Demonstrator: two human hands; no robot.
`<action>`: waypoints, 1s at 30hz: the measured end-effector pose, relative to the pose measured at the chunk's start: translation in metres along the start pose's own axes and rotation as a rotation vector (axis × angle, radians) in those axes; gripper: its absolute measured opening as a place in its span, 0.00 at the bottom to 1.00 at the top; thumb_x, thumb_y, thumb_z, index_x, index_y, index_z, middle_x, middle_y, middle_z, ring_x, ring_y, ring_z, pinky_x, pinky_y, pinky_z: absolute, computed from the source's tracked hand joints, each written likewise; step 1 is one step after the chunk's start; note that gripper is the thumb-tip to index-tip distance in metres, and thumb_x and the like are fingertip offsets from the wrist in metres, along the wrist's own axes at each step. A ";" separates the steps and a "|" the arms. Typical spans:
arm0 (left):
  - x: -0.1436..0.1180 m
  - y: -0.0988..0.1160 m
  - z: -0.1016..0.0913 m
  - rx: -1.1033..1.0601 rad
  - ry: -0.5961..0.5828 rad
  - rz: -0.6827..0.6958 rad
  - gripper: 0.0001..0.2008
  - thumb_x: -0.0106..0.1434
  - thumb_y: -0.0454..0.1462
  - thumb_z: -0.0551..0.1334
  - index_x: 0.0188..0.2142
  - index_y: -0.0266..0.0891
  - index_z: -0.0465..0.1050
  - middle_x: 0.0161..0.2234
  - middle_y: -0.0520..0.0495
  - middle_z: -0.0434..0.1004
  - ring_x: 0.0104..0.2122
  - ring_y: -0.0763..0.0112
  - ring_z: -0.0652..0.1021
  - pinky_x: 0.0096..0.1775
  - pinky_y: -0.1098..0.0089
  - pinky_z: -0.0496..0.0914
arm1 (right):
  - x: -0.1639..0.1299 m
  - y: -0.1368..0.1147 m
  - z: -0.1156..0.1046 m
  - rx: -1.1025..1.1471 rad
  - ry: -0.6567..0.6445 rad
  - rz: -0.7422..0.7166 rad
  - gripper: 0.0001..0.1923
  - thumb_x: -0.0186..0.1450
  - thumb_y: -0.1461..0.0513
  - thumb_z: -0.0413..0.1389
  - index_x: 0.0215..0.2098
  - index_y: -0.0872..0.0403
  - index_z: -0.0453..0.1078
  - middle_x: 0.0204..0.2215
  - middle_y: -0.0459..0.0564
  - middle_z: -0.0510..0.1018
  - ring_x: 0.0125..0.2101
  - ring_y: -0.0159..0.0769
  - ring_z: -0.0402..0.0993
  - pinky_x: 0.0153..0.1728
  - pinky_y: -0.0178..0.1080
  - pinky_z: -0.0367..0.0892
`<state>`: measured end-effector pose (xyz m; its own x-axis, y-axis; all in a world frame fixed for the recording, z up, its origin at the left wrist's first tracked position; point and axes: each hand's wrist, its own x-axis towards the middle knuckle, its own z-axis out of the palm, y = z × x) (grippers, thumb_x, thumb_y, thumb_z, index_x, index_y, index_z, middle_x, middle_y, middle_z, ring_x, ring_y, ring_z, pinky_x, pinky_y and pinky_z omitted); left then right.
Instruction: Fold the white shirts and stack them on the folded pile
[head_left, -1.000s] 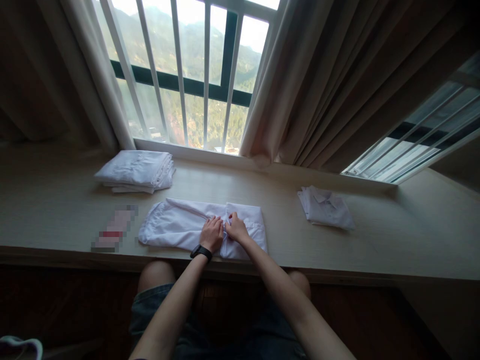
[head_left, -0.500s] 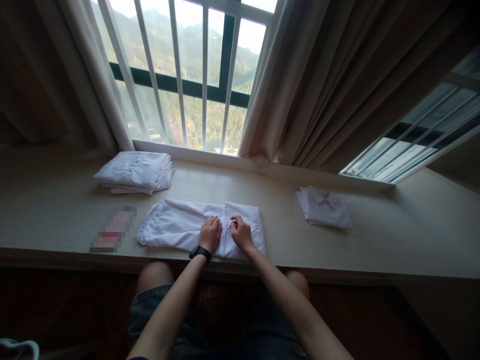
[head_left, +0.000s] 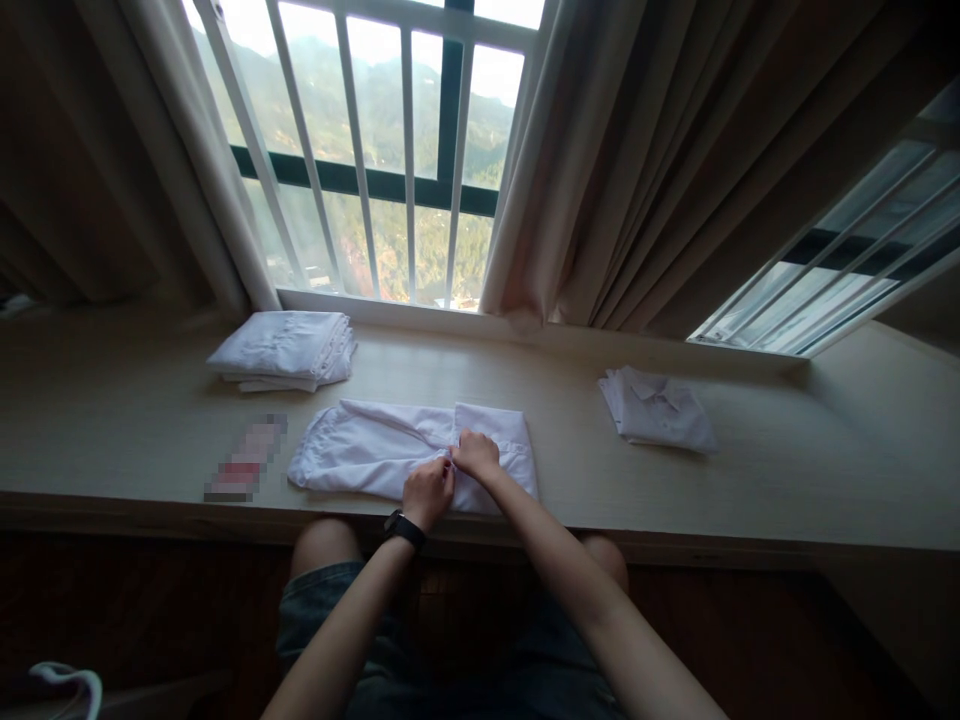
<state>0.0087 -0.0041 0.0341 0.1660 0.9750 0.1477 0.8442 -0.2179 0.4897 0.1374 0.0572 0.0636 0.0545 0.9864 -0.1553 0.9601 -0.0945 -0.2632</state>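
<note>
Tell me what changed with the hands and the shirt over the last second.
The left hand slid back toward the near edge of the white shirt; the right hand shifted only slightly and stays at the fold line. Both hands still pinch the fabric. The shirt stays partly folded on the ledge; the folded stack and the small folded garment did not move.

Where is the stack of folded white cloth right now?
In the head view the stack of folded white cloth sits on the wooden ledge, left of centre, just below the barred window and behind the shirt.
</note>
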 end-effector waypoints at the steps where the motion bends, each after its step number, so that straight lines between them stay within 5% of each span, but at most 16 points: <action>1: 0.000 0.000 0.000 -0.024 -0.017 -0.029 0.11 0.69 0.40 0.55 0.41 0.41 0.75 0.38 0.43 0.81 0.39 0.61 0.79 0.40 0.66 0.66 | 0.001 0.000 -0.001 0.003 -0.014 0.000 0.17 0.67 0.54 0.54 0.48 0.56 0.75 0.42 0.63 0.81 0.44 0.50 0.79 0.41 0.43 0.70; 11: 0.012 0.002 0.007 -0.163 -0.041 -0.142 0.11 0.67 0.39 0.57 0.39 0.42 0.79 0.39 0.45 0.84 0.40 0.62 0.81 0.41 0.68 0.67 | 0.001 -0.001 0.002 0.093 -0.022 -0.020 0.23 0.60 0.57 0.60 0.52 0.55 0.72 0.43 0.60 0.81 0.44 0.49 0.79 0.41 0.39 0.69; 16: 0.012 -0.003 0.008 -0.232 -0.028 -0.179 0.11 0.67 0.39 0.58 0.42 0.43 0.80 0.41 0.46 0.84 0.42 0.62 0.81 0.43 0.67 0.69 | 0.005 0.009 0.003 0.242 0.032 -0.049 0.16 0.62 0.65 0.55 0.49 0.53 0.73 0.40 0.52 0.82 0.43 0.39 0.78 0.43 0.34 0.67; 24: 0.017 -0.004 0.015 -0.365 0.018 -0.212 0.11 0.67 0.39 0.59 0.41 0.43 0.80 0.40 0.47 0.84 0.41 0.64 0.82 0.42 0.67 0.71 | -0.009 0.015 -0.008 0.421 0.210 -0.101 0.13 0.66 0.63 0.54 0.49 0.50 0.71 0.36 0.46 0.81 0.38 0.36 0.78 0.40 0.34 0.66; 30: 0.015 -0.014 0.018 -0.403 0.013 -0.189 0.11 0.66 0.37 0.58 0.40 0.41 0.80 0.39 0.45 0.84 0.40 0.62 0.82 0.42 0.66 0.72 | -0.010 0.006 0.011 0.367 0.176 -0.162 0.14 0.66 0.66 0.52 0.49 0.49 0.72 0.37 0.46 0.82 0.39 0.36 0.78 0.41 0.33 0.65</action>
<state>0.0085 0.0144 0.0146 0.0192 0.9993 0.0328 0.5924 -0.0378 0.8048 0.1392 0.0454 0.0531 -0.0120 0.9973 0.0719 0.8008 0.0527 -0.5966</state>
